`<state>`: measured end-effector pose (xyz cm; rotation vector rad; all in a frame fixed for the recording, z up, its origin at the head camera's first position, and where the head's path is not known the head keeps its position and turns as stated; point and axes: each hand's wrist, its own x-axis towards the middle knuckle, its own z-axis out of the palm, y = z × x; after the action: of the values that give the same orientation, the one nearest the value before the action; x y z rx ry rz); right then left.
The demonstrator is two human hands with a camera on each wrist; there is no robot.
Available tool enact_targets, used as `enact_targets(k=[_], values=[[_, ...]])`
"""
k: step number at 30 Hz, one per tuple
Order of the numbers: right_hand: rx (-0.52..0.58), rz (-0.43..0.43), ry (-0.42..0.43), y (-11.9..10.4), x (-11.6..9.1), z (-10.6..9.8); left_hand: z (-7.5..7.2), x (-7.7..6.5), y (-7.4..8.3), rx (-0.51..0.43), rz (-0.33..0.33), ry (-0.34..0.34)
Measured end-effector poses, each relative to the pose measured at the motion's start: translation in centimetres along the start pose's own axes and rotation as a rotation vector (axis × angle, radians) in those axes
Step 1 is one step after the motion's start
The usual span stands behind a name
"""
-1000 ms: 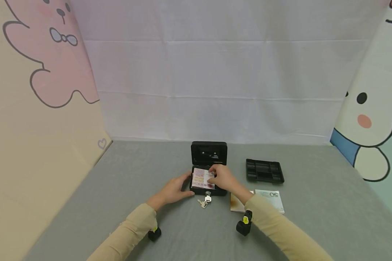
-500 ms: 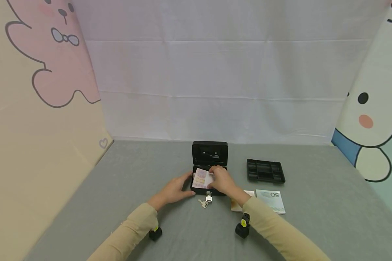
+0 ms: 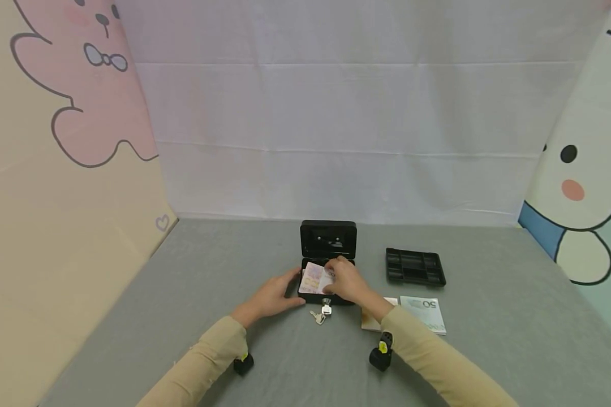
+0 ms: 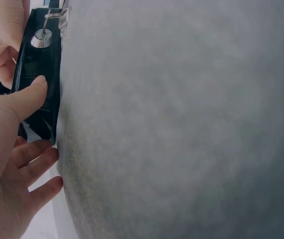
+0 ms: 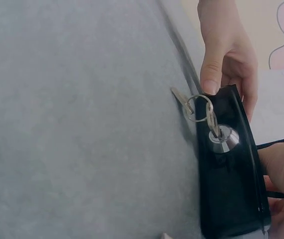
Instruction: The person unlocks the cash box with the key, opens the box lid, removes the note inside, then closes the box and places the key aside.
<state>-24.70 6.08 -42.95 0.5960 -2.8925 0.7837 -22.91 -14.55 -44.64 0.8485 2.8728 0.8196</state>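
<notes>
A small black cash box (image 3: 342,301) stands with its lid (image 3: 328,236) raised. My left hand (image 3: 271,297) holds its left side, thumb on the front face and fingers along the side. Inside lie pinkish banknotes (image 3: 310,278). My right hand (image 3: 347,281) reaches into the box and pinches these notes at their right end, partly covering them. One key (image 5: 211,119) sits in the silver lock (image 5: 225,140) on the front, and another hangs from the same ring (image 5: 195,119). In the left wrist view, my left thumb (image 4: 32,97) presses the front face.
A black compartment tray (image 3: 427,276) lies to the right of the box. In front of it are green banknotes marked 50 (image 3: 425,314), beside orange-brown notes (image 3: 369,322) partly hidden by the right forearm. A white cloth wall (image 3: 346,113) rises behind the grey table (image 3: 224,249).
The pinkish notes in the box have turned to a slight slant under my right hand, which has shifted only a little. My left hand stays at the box's side.
</notes>
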Motion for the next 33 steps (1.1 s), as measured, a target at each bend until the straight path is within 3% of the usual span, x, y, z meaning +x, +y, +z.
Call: enact_targets(k=[8,18,24,33], values=[[0.145,-0.061,0.083,0.4,0.2,-1.2,-0.1,0.1,0.2,-0.016,-0.004,-0.001],[0.275,-0.056,0.044,0.4,0.3,-2.9,-0.1,0.2,0.3,-0.016,-0.026,-0.013],[0.333,-0.086,0.013,0.5,0.3,-4.1,-0.2,0.2,0.2,-0.027,0.004,-0.005],[0.376,-0.059,-0.010,0.3,-0.1,-6.5,-0.1,0.0,0.2,-0.023,-0.002,-0.001]])
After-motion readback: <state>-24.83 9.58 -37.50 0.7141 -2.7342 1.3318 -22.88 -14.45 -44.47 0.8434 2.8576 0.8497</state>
